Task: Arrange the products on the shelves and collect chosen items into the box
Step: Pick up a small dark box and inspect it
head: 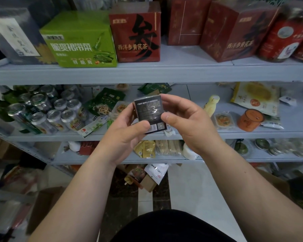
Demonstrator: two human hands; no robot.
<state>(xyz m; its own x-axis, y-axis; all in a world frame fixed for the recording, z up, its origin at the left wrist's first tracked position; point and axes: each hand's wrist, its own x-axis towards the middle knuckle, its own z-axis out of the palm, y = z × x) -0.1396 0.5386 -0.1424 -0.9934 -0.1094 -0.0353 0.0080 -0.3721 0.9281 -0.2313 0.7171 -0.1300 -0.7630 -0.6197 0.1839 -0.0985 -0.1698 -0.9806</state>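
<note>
Nearest: black garment point(173, 227) at bottom edge, bare forearms reaching up on either side of it. Left grip point(128, 131) and right grip point(185, 126) both curled round small dark box point(148, 112), thumbs on facing side, fingers behind. Box up in the air between them, in front of middle shelf point(234, 132), not touching it. Box: black, glossy film wrap with glare, fine pale print on facing side, two small white label patches near lower edge; print too small to read.

Below, on floor point(191, 189): white pouch point(157, 172), brown cardboard carton point(47, 205) lower left.

Lower shelf point(112, 160): yellow sachets point(145, 150), noodle pack point(168, 147).

Middle shelf: silver cans point(47, 112) packed at left, green pouch point(105, 100), yellow bottle point(211, 105) just beside right grip, orange tub point(250, 120) further right. Shelf centre hidden behind grips and box.

Top shelf point(147, 72): green carton point(80, 41), red carton point(136, 37) just beside it, second red carton point(234, 34), red jar point(283, 37) far right.
</note>
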